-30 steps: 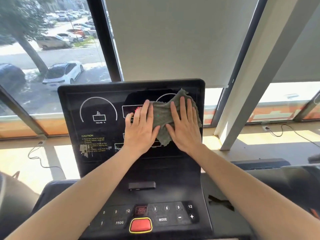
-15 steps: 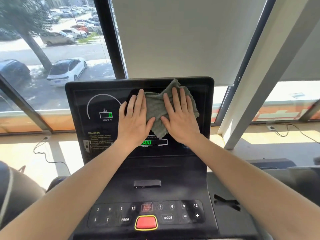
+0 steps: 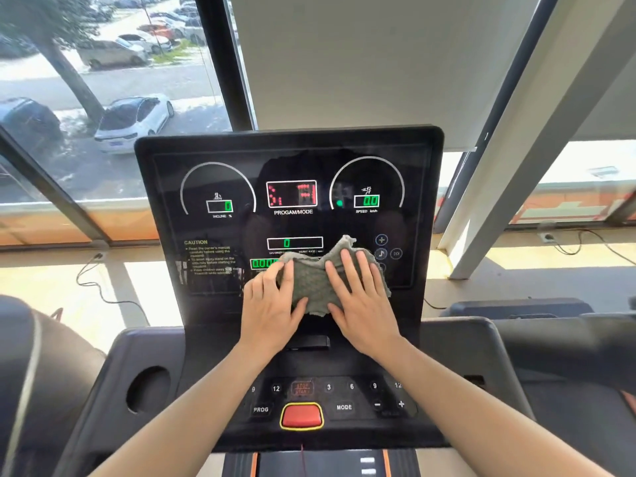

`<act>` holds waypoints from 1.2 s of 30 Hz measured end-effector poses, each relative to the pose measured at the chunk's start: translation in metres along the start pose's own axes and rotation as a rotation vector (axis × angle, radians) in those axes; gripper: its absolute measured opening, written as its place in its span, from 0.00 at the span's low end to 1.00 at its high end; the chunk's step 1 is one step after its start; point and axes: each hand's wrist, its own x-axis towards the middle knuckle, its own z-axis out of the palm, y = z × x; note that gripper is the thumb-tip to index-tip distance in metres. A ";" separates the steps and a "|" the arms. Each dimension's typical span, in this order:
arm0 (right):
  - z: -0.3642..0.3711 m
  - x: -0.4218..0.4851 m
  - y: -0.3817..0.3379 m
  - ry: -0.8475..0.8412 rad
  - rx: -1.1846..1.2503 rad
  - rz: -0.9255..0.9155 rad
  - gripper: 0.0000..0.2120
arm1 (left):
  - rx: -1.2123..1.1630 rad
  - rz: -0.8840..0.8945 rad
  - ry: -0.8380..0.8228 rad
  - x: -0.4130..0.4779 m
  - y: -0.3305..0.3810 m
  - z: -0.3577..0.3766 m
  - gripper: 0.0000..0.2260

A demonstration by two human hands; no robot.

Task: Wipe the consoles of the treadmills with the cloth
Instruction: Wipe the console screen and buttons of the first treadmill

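Sunlit window (image 3: 103, 98) behind the console (image 3: 165, 187). Cloth (image 3: 311, 284) has slid from the screen's far centre to its near edge. Left hand (image 3: 268, 311) and right hand (image 3: 364, 304) press it flat, fingers extended. Upper screen judged wiped; keypad (image 3: 344, 406) likely remains.

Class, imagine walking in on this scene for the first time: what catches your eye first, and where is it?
The left hand and right hand press a grey cloth against the lower middle of the black console. Above them green and red readouts glow, and a red button with a yellow rim sits at the bottom centre.
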 end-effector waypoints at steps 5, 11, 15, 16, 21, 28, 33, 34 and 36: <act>0.005 -0.018 -0.005 -0.010 0.020 -0.017 0.35 | -0.092 -0.065 -0.018 -0.018 0.002 0.000 0.31; -0.011 0.013 -0.001 0.060 0.028 -0.030 0.33 | -0.143 -0.155 -0.006 0.008 0.009 -0.018 0.38; -0.038 0.060 0.005 0.162 0.026 -0.049 0.32 | -0.176 -0.183 0.059 0.050 0.000 -0.035 0.41; -0.046 0.073 0.008 0.186 0.022 -0.058 0.31 | -0.180 -0.176 0.084 0.063 -0.004 -0.040 0.41; -0.086 0.134 0.013 0.293 -0.008 -0.110 0.30 | -0.140 -0.135 0.203 0.119 -0.030 -0.066 0.40; -0.115 0.181 0.001 0.356 -0.069 -0.207 0.30 | -0.041 -0.062 0.334 0.154 -0.069 -0.087 0.31; -0.106 0.181 -0.021 0.338 -0.043 -0.204 0.33 | -0.134 -0.033 0.441 0.142 -0.081 -0.086 0.27; -0.102 0.177 -0.024 0.332 -0.042 -0.212 0.33 | -0.152 0.016 0.471 0.136 -0.083 -0.082 0.25; -0.091 0.165 -0.029 0.313 -0.043 -0.230 0.33 | -0.166 0.149 0.466 0.124 -0.087 -0.070 0.20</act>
